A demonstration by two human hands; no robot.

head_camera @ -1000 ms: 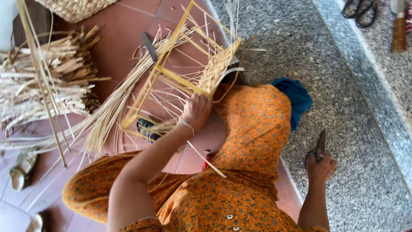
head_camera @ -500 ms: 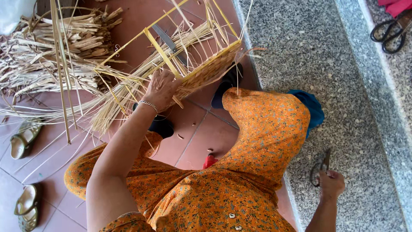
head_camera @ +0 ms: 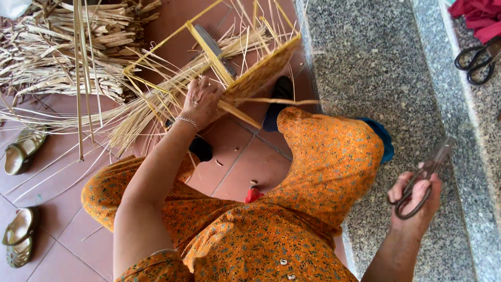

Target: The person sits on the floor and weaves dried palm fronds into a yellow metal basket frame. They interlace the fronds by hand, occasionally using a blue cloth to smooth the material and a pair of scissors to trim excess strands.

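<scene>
The left hand [head_camera: 201, 102] grips a half-woven basket frame [head_camera: 235, 78] over the tiled floor [head_camera: 245, 162]. The right hand [head_camera: 415, 201] clutches dark scissors [head_camera: 420, 180] above the stone step [head_camera: 365, 62]. Loose straw strands [head_camera: 146, 112] might snag or snap if tugged.

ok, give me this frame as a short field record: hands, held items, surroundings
left hand: grips the woven basket, which has loose strips trailing
right hand: holds dark scissors over the stone step
floor: red tiles, pile of cane strips
other: second scissors top right; sandals at left
clothing: orange patterned
</scene>
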